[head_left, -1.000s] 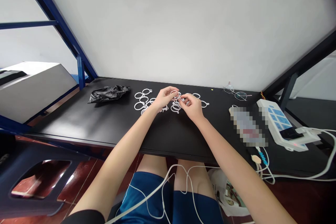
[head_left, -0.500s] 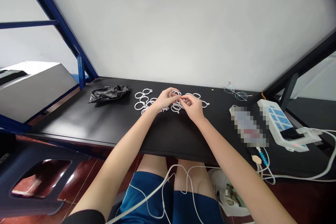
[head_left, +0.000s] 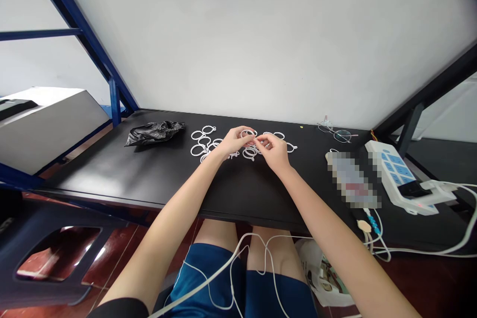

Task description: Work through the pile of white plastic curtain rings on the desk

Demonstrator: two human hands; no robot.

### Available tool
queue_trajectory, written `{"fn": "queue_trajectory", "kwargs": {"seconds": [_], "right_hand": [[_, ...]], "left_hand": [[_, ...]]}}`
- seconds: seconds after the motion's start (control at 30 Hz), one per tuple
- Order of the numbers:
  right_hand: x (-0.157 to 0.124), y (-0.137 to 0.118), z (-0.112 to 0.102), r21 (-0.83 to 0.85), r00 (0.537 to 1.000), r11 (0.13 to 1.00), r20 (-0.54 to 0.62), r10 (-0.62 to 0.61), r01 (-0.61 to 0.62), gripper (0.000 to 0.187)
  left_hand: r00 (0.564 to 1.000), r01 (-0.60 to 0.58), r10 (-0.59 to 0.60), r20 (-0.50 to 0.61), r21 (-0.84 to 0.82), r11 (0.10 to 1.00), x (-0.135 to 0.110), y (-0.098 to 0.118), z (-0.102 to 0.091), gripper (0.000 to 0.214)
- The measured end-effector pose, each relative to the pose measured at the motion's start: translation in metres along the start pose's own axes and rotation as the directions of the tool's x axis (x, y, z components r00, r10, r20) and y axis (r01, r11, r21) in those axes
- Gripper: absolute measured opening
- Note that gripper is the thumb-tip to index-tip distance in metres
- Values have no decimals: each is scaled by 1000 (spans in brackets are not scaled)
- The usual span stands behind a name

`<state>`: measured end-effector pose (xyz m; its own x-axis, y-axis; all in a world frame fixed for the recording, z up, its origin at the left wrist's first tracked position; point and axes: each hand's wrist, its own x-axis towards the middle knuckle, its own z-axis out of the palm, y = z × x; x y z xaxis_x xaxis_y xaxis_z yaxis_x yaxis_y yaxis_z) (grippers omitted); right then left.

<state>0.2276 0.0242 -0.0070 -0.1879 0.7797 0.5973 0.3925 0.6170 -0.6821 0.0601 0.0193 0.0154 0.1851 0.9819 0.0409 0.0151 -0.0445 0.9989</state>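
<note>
Seated at a black table point(head_left: 130, 174), both forearms stretched forward over its near edge. Pinching one white plastic ring point(head_left: 248, 133) between the left hand point(head_left: 233, 142) and the right hand point(head_left: 274, 151), fingers curled and closed on it, thumbs and forefingers meeting just above the tabletop. Holding it right at the meeting of the two sets of fingertips (too small for telling one ring from two in that pinch).

Under and just beyond the fingertips, a scatter of loose rings point(head_left: 250, 153), flat on the table, several overlapping. Another cluster of rings point(head_left: 201, 143) just left of the left hand, close to its knuckles. A few stray rings point(head_left: 289, 147) just right of the right hand.

Farther left of the left hand, well apart from it, a crumpled black plastic bag point(head_left: 154, 132). Well to the right of the right hand, a pair of thin-rimmed glasses point(head_left: 337, 134) near the wall, then a blurred flat object point(head_left: 352, 181), then a white power strip point(head_left: 398, 176) with blue sockets and a black plug in it. Below the wrists, under the table edge, a white cable point(head_left: 231, 263) looped across blue shorts point(head_left: 208, 283).
</note>
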Motion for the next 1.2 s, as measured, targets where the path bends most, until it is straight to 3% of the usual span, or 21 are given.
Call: {"fn": "queue_trajectory", "kwargs": {"seconds": [1.2], "right_hand": [[0,-1,-1,7,1000,1000,11,-4,4,19]], "left_hand": [[999,41,-40,29,-42,998,2,-4,-2,43]]}}
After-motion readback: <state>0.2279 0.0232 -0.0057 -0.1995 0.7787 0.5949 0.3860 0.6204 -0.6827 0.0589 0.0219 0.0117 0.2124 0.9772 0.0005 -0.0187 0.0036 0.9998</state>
